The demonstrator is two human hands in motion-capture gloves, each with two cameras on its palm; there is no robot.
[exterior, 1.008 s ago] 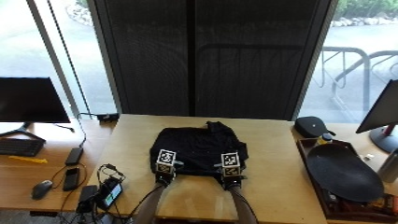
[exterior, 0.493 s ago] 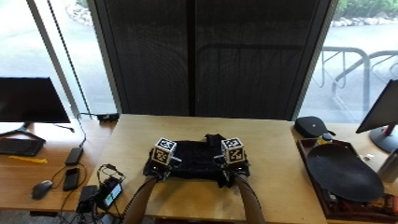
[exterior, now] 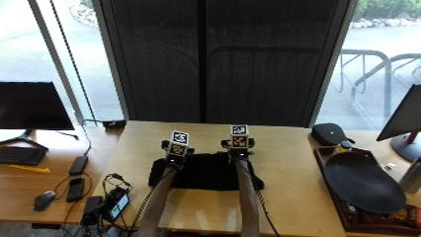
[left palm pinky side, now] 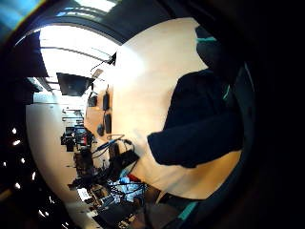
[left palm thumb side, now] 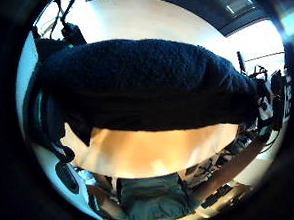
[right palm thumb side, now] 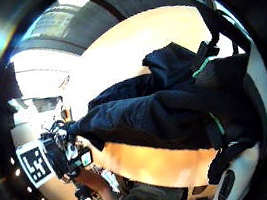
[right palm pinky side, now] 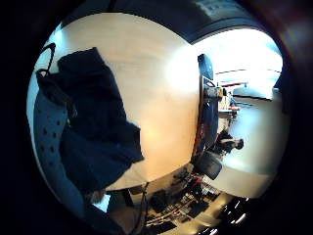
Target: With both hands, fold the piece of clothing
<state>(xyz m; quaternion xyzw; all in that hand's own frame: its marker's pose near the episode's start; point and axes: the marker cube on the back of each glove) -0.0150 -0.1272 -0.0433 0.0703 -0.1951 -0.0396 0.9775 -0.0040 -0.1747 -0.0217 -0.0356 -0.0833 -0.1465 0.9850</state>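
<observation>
Clothing point(exterior: 205, 172), black, is lying part-folded mid-table point(exterior: 289, 148), its near edge being carried far by the left hand point(exterior: 175, 150) and right hand point(exterior: 238, 147). Fingers appear pinched on cloth. If one corner is released early, the fold could be skewed.

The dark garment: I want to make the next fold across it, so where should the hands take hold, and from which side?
Judging by the outside view, the dark garment lies as a wide folded band across the table. Probably pinch one short end at its two corners, coming from that side, and carry it over to the other end; its width suggests this.
</observation>
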